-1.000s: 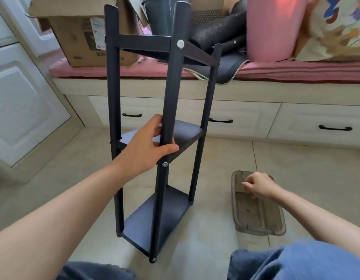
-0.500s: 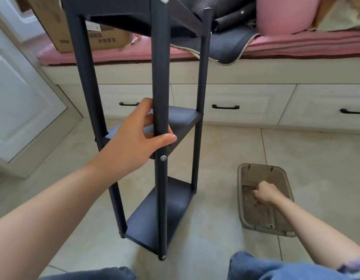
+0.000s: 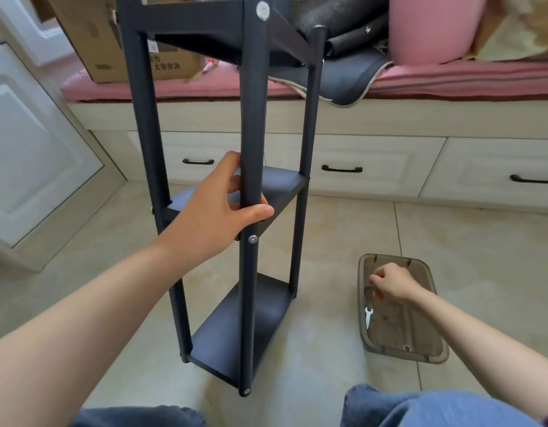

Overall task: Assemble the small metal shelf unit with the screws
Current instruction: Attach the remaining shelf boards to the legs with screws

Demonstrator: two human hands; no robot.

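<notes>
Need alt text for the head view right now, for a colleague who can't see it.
The left hand grips the front post of an upright black three-tier metal shelf unit on a tiled floor. The right hand reaches into a brown translucent plastic tray holding a small silver wrench.

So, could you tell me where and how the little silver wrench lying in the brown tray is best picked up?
Pinch the wrench across its thin shaft, coming straight down from above. It lies flat on the tray floor near the left wall, forked end towards the right hand, so the tray's open top is the easiest way in, and only its narrow edges give the fingertips something to pinch.
</notes>
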